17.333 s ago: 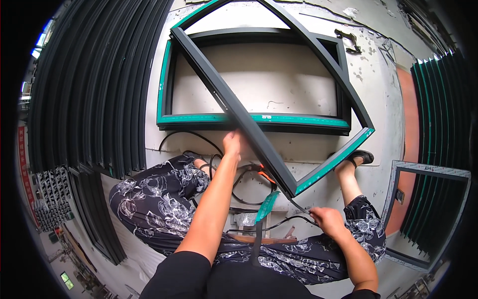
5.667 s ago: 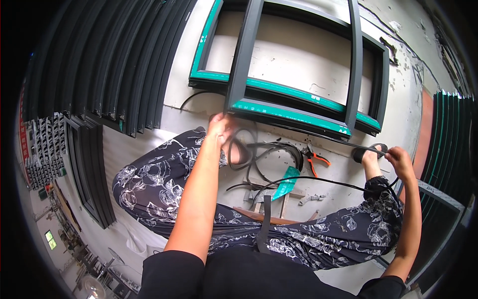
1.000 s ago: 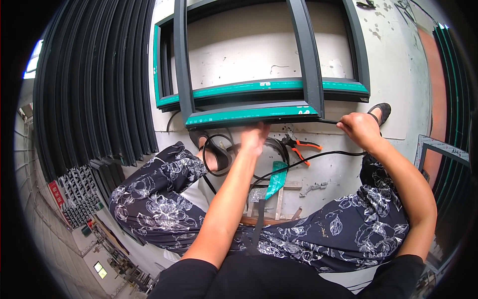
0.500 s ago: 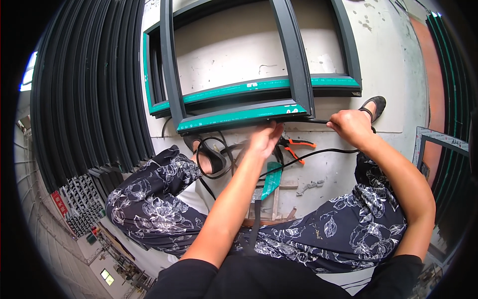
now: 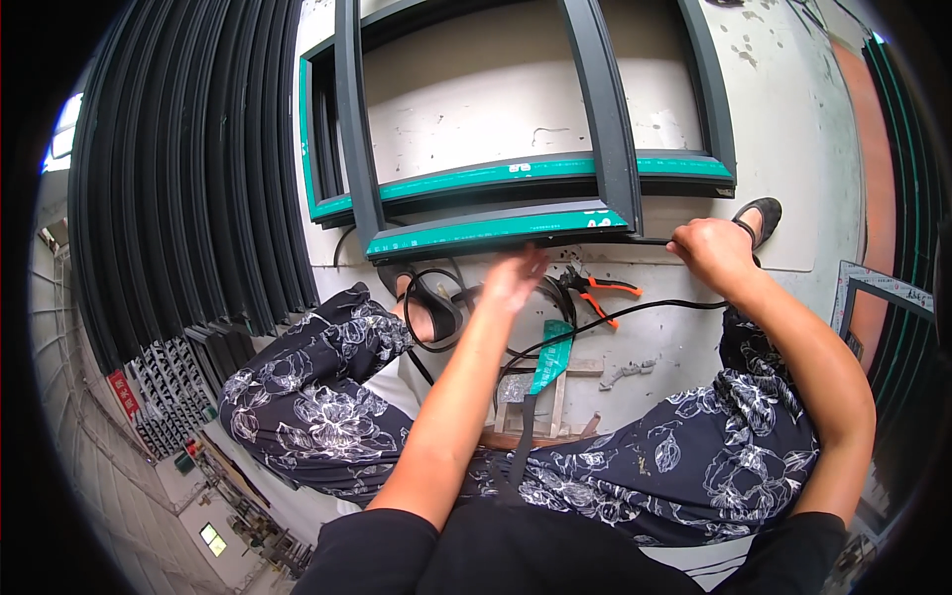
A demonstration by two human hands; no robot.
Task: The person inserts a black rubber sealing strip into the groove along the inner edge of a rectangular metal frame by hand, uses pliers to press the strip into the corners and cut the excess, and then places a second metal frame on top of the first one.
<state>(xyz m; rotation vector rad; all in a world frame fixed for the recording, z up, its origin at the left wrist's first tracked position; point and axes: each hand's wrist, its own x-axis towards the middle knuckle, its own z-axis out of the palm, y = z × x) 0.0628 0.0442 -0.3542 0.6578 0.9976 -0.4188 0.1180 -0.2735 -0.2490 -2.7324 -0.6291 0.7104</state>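
Note:
A dark grey window frame (image 5: 608, 119) with green film along its near bar lies in front of me. My left hand (image 5: 514, 282) is at the underside of that near bar, its fingers raised against the edge and smeared by motion. From there a thin black rubber strip (image 5: 653, 240) runs right along the frame's corner. My right hand (image 5: 712, 254) pinches this strip beyond the corner, fingers closed. More black strip (image 5: 674, 302) hangs from the right hand's side and loops between my legs. Pliers (image 5: 600, 290) with orange-and-black handles lie to the right of my left hand.
A second grey frame (image 5: 712, 89) lies beneath the first on a pale board (image 5: 788, 139). Long dark profiles (image 5: 188, 159) stand stacked at left, with more frames (image 5: 883, 288) at right. A torn green film piece (image 5: 553, 359) and grey scraps (image 5: 627, 373) lie between my knees.
The whole view has shifted slightly, so things sit a little farther right. My left hand has moved slightly left along the near bar; my right hand keeps its hold on the strip.

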